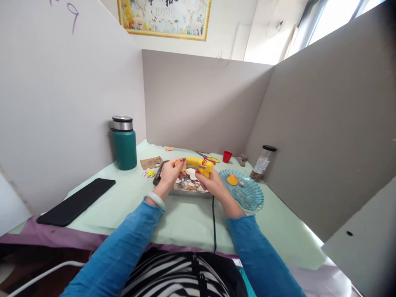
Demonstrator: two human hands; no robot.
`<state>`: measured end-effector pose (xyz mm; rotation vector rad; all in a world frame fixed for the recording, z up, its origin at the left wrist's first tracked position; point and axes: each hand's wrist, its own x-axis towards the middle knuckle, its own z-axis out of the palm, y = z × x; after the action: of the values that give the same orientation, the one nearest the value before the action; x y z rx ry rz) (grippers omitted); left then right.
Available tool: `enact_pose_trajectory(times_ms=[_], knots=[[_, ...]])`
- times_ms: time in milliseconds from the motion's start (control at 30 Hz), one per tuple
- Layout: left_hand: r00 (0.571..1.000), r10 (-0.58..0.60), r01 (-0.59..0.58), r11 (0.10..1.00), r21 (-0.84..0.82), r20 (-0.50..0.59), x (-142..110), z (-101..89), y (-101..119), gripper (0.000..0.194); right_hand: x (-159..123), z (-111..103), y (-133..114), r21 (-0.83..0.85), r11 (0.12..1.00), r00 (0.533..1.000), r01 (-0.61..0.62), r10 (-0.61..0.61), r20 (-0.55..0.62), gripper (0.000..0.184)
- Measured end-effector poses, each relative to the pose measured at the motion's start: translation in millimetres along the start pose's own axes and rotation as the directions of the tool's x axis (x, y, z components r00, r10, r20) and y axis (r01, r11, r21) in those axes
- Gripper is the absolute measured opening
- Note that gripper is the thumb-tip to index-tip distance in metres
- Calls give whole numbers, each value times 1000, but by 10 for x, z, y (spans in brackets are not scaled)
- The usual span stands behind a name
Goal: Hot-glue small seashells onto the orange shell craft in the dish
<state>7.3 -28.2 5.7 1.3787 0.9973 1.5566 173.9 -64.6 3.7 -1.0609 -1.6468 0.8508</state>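
Note:
My right hand (212,182) is wrapped round the handle of a yellow hot glue gun (198,163), whose nozzle points left. Its black cord (214,222) runs down over the table's front edge. In my left hand (170,173) the fingers pinch a small orange piece (180,164) right at the nozzle tip; its exact kind is too small to tell. Beneath both hands lies a metal tray (188,192) filled with white and brown bits. A blue scalloped glass plate (253,194) to the right bears an orange disc (232,180) and a small speckled piece.
A green bottle (125,148) and a black phone-like slab (77,201) stand and lie at left. Scissors (213,159), a red cup (227,156) and brown cardboard (151,162) are behind the tray. A clear jar (262,163) leans near the right partition (321,136). Partitions enclose three sides.

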Motion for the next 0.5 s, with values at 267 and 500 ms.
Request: enact_pose_trajectory(times_ms=[267, 500], knots=[[999, 33, -31, 992, 119, -14, 34, -23, -68, 19, 0, 21, 5, -43, 999, 998, 25, -27, -52, 20], [1000, 23, -23, 996, 88, -8, 49, -31, -100, 17, 6, 25, 39, -26, 1000, 999, 13, -15, -46, 20]])
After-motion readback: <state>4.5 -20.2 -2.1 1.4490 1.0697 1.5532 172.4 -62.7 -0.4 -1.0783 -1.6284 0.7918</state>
